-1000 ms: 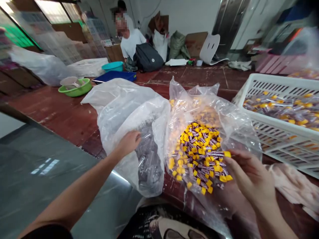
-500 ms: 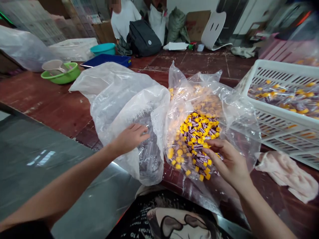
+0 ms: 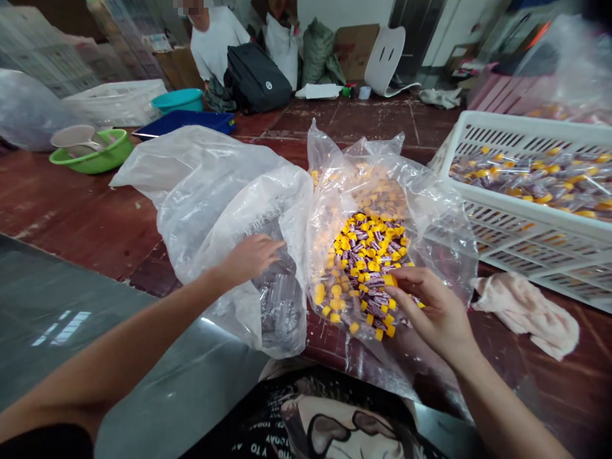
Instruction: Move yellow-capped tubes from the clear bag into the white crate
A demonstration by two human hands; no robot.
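Observation:
A clear plastic bag (image 3: pixel 421 210) lies open in front of me, full of small purple tubes with yellow caps (image 3: pixel 366 255). My right hand (image 3: pixel 433 309) reaches into its mouth, fingers pinched on one yellow-capped tube at the near edge of the pile. To the left a cloudier plastic bag (image 3: pixel 215 185) holds dark tubes seen dimly through the film. My left hand (image 3: pixel 251 256) rests at that bag's opening, its fingers curled and partly hidden in the plastic.
A white slotted crate (image 3: pixel 526 220) with more yellow-capped tubes stands at the right, a pink cloth (image 3: pixel 526 309) before it. A green bowl (image 3: pixel 90 153), teal basin (image 3: pixel 179 100) and blue tray (image 3: pixel 184 121) sit far left. A person in white sits beyond by a black backpack (image 3: pixel 255 76).
My right hand has moved left and forward into the bag of yellow-capped tubes and closed on one. The left hand has slid slightly deeper into the cloudy bag. My view has dipped.

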